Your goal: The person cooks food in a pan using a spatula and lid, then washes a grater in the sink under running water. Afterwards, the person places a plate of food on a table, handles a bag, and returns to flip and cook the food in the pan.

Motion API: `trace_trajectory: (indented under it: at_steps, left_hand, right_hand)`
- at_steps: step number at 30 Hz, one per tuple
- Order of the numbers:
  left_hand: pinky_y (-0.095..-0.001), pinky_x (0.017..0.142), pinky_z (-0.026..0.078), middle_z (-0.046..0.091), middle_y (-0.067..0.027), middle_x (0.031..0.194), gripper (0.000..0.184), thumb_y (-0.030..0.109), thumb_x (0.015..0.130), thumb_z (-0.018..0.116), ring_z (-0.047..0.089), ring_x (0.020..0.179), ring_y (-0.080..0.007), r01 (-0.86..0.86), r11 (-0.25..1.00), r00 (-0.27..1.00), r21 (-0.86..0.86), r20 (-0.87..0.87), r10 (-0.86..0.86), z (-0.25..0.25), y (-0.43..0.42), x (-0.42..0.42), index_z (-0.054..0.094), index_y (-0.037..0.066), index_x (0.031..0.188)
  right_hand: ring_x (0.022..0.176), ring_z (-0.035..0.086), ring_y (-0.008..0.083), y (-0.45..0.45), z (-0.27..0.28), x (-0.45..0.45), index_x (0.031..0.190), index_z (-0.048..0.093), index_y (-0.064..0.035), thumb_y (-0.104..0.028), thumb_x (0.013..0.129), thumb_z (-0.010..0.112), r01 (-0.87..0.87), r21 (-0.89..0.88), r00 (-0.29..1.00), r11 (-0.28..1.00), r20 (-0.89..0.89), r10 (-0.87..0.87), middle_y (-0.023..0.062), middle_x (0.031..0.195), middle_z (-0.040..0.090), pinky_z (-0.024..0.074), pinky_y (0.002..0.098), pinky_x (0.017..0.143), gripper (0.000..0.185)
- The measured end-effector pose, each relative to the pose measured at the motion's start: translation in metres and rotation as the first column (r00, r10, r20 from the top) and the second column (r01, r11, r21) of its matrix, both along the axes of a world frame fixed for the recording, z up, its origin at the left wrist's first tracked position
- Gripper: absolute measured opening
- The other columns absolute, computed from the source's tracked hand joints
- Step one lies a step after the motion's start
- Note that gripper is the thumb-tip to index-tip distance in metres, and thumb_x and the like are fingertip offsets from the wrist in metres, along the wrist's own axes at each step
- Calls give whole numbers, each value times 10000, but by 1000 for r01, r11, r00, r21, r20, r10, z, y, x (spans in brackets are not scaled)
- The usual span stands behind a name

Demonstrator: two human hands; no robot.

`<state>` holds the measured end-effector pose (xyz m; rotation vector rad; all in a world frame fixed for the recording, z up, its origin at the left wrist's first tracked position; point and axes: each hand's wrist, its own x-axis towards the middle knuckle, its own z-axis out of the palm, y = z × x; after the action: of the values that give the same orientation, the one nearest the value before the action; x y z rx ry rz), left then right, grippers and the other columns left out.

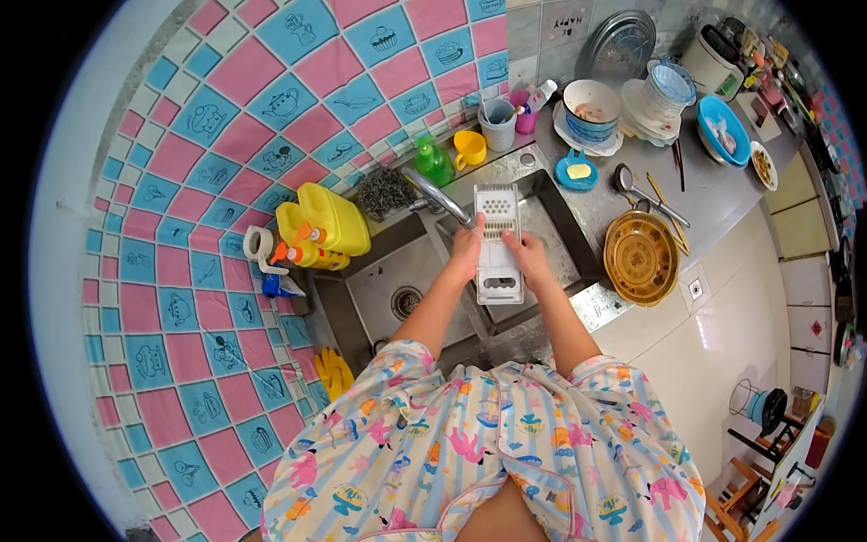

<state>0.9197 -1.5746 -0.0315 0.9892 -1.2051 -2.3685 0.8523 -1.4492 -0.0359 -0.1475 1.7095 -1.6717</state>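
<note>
A white grater (495, 264) with metal grating holes is held upright lengthwise over the divider and right basin of the double sink (578, 226). My left hand (465, 253) grips its left edge, thumb on the face. On the opposite edge my right hand (528, 255) is closed round it, thumb also on the face. The chrome faucet (440, 196) reaches toward the grater's left side, its tip close to my left hand. Whether water is running I cannot tell. The fingers behind the grater are hidden.
Left of the sink stand yellow jugs (334, 221) and a steel scrubber (384, 194). Behind are a green bottle (433, 163) and yellow cup (470, 149). An amber dish (641, 257), a blue soap dish (576, 182), stacked bowls (591, 113) and a ladle (655, 199) lie rightward.
</note>
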Motion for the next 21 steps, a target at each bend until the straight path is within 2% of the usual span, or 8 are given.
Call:
trace_trajectory:
  at_steps: [3,6,9,11,15,18,21]
  left_hand:
    - [-341,683,513,652,-107,920,377,346,914,564,629,790,-197,-8,999,998,-33,58,10,8,-2,-1,606,-19,996]
    - [-348,680,517,654,-106,918,362,337,918,558,632,788,-201,19,1000,998,-11,53,-18,8,-4,1,605,-12,1000]
    - [-365,680,528,653,-112,935,356,329,914,564,638,782,-213,38,999,997,22,68,-39,11,-5,4,601,-10,1017]
    - [-390,681,544,650,-122,955,375,324,905,578,648,765,-234,43,998,995,45,85,-47,9,-7,5,593,-26,1040]
    - [-372,699,526,649,-105,954,356,340,915,560,633,807,-213,45,992,984,120,167,-64,5,-8,5,602,9,1040]
    - [-380,706,532,651,-109,952,393,369,901,572,637,799,-221,34,991,983,128,175,-56,-20,-12,4,604,2,1040]
    - [-374,694,540,656,-109,944,431,392,883,593,645,762,-225,12,997,979,79,203,-28,-31,-10,8,596,-8,1042]
  right_hand:
    - [706,568,128,-3,-5,5,971,654,10,-360,858,630,40,33,994,999,-104,-36,77,809,654,462,283,665,387]
    - [696,557,129,-6,-9,9,921,647,5,-351,857,636,131,92,943,987,-319,-95,66,778,642,458,284,658,361]
    - [690,546,134,-11,-13,16,870,635,4,-326,855,646,257,-48,882,965,-396,-254,55,745,623,455,291,651,331]
    - [685,543,122,-11,-17,20,881,632,-3,-298,855,651,234,-46,916,971,-324,-236,45,743,617,453,283,644,297]
    - [666,533,94,-9,-19,18,917,627,-6,-251,852,658,134,-22,969,991,-206,-136,29,771,615,448,256,626,255]
    - [656,535,84,-7,-11,19,940,627,-8,-213,840,668,131,-153,990,979,70,-122,27,803,625,451,245,611,232]
    - [666,565,100,-4,-4,11,955,635,-10,-178,830,670,-15,-165,990,986,133,37,45,832,640,461,254,610,213]
